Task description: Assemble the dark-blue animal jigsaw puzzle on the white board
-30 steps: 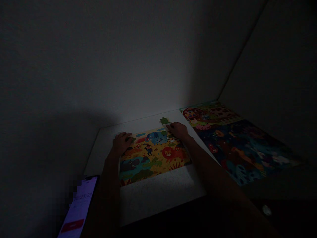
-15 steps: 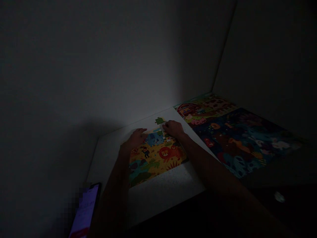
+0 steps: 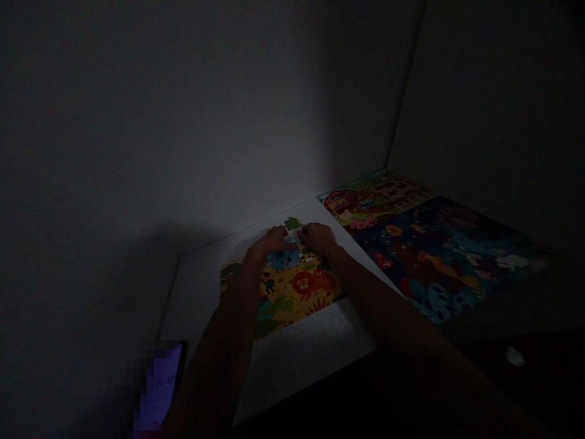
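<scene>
A jigsaw puzzle [image 3: 297, 299] with a lion, an elephant and other animals on yellow ground lies on the white table, partly put together. At its upper edge my right hand [image 3: 319, 236] has its fingers closed on a pale puzzle piece [image 3: 297, 236]. My left hand [image 3: 274, 239] rests over the elephant part, thumb and fingers apart, close to that pale piece. Just behind the hands lies a green puzzle piece [image 3: 291, 223]. My left forearm covers part of the puzzle's left side. Dim light blurs the fingertips.
To the right lie a dark picture puzzle [image 3: 420, 262] with animals and, behind it, a farm picture [image 3: 351, 204]. A lit phone [image 3: 162, 384] stands at the lower left. A wall [image 3: 256, 122] rises behind the table [image 3: 301, 347]. A small whitish object [image 3: 515, 356] is at the lower right.
My left hand has moved right across the puzzle's upper edge, nearer my right hand, uncovering the puzzle's left corner with a tree. My right hand stays almost in place. The view has shifted slightly.
</scene>
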`<state>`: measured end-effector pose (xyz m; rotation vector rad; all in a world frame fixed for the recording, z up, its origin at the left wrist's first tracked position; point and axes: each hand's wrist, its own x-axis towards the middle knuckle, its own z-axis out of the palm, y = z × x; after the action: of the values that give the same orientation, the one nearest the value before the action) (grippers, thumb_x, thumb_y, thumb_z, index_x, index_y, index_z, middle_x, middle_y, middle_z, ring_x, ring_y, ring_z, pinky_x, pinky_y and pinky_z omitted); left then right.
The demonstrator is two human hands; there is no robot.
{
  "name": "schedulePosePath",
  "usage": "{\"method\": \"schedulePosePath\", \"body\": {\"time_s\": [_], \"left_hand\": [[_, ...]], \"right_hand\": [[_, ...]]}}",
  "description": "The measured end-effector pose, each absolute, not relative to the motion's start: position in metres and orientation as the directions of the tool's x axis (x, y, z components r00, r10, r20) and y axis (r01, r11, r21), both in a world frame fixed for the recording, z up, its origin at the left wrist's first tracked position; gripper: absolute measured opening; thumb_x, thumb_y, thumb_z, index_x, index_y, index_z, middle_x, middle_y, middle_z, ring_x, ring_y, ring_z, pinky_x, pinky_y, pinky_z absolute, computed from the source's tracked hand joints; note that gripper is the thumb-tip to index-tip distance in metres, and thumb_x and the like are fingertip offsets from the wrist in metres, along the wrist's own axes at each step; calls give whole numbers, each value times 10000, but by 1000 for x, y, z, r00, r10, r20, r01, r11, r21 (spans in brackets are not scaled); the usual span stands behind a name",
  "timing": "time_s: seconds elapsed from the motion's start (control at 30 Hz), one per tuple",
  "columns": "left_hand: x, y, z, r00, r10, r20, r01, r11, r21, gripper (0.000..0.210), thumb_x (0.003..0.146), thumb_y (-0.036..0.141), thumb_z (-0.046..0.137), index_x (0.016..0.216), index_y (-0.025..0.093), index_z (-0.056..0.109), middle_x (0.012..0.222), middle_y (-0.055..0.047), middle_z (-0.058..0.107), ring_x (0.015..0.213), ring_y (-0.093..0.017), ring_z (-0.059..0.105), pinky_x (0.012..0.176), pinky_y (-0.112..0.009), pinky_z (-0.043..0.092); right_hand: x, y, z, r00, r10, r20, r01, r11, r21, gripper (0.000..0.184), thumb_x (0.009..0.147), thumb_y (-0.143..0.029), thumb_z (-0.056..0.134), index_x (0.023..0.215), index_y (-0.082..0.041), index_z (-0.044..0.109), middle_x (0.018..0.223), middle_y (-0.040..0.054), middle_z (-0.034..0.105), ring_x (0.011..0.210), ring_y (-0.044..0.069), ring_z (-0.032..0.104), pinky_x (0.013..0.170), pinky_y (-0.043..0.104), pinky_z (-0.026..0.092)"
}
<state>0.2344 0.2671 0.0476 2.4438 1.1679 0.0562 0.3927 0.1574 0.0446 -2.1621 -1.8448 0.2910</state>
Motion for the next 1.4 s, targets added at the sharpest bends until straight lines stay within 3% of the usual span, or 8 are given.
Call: {"method": "schedulePosePath", "body": {"time_s": [0.23, 0.47, 0.6, 0.77, 0.93, 1.23, 1.4], "left_hand": [[229, 259, 53, 682, 719, -135, 654, -518, 551, 467, 644, 349, 731, 1042, 205, 533, 985, -66, 659, 822, -219, 645, 665, -309, 520], [224, 249, 57, 639, 767, -59, 599, -448, 663, 427, 674, 281, 698, 1063, 224, 532, 1138, -72, 644, 967, -229, 640, 737, -314, 531], [225, 243, 60, 622, 782, -26, 548, -411, 729, 375, 658, 220, 695, 1017, 222, 585, 1105, -50, 669, 980, -228, 642, 815, -329, 531], [224, 250, 67, 608, 794, -6, 539, -407, 737, 313, 715, 289, 668, 1012, 195, 640, 1068, -58, 691, 937, -227, 651, 807, -325, 525], [234, 275, 73, 577, 816, 32, 519, -397, 757, 403, 789, 376, 605, 1128, 160, 635, 1016, -82, 706, 824, -211, 656, 726, -318, 520], [270, 310, 53, 619, 782, 68, 491, -453, 744, 378, 790, 357, 588, 1085, 145, 694, 1035, -95, 720, 831, -202, 656, 733, -310, 519], [280, 322, 33, 606, 789, 100, 521, -488, 700, 350, 768, 316, 639, 1060, 137, 707, 1089, -123, 708, 929, -225, 663, 824, -355, 525]], "right_hand": [[393, 157, 44, 153, 987, 45, 933, -130, -336, 466, 983, -445, 357, 1057, -179, 733, 1094, 136, 732, 985, 226, 674, 794, 281, 447], [394, 158, 45, 149, 988, 27, 931, -131, -342, 433, 975, -424, 390, 1076, -174, 730, 1121, 139, 724, 1006, 234, 670, 805, 284, 448], [393, 158, 45, 163, 987, 16, 924, -147, -353, 454, 981, -441, 373, 1077, -179, 731, 1115, 136, 727, 1007, 230, 669, 803, 279, 447], [394, 158, 44, 168, 986, 4, 915, -154, -372, 453, 980, -454, 378, 1089, -186, 726, 1143, 139, 720, 1039, 230, 656, 825, 275, 441], [394, 159, 43, 158, 987, 20, 918, -140, -372, 463, 984, -439, 356, 1050, -181, 735, 1120, 143, 722, 1033, 247, 657, 826, 292, 447], [394, 159, 43, 149, 989, 21, 912, -130, -389, 466, 983, -437, 361, 1072, -171, 733, 1121, 157, 721, 1032, 256, 664, 851, 311, 448], [393, 161, 41, 163, 986, 32, 912, -138, -386, 468, 984, -422, 359, 1069, -150, 731, 1110, 163, 722, 1019, 244, 667, 845, 300, 447]]}}
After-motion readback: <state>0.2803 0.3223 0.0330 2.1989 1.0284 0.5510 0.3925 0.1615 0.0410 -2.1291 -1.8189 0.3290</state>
